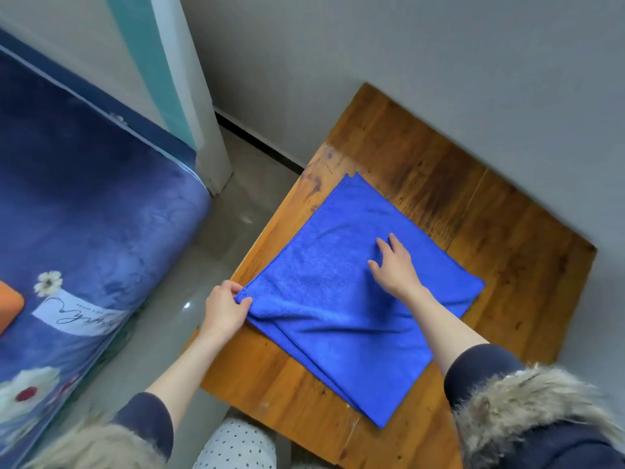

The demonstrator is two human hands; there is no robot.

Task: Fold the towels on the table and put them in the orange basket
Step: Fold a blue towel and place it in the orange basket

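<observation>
On the table (439,184) lies one blue towel (338,299), spread flat, and it is already doubled: layered edges show along its near left side, so at least one fold looks done. The left hand (225,308) pinches the towel's left corner between thumb and curled fingers, right at the table's edge. The right hand (394,265) presses down flat on the middle of the cloth, fingers straight and slightly spread, well apart from the left. This reads as smoothing and pinning before another fold. No other towel is in view, so how many are left cannot be told. At the far left edge an orange shape (10,308) sits on the bed (84,214); it may be the basket, but too little shows to say. Nothing has visibly gone into it, so folding down and stowing both remain.

The towel is soft microfibre with a fine nap and a stitched hem, and soft creases run from the pinched corner. The table is worn, glossy plank wood, dark-stained in places. The bed cover looks plush, dark blue with daisies.
</observation>
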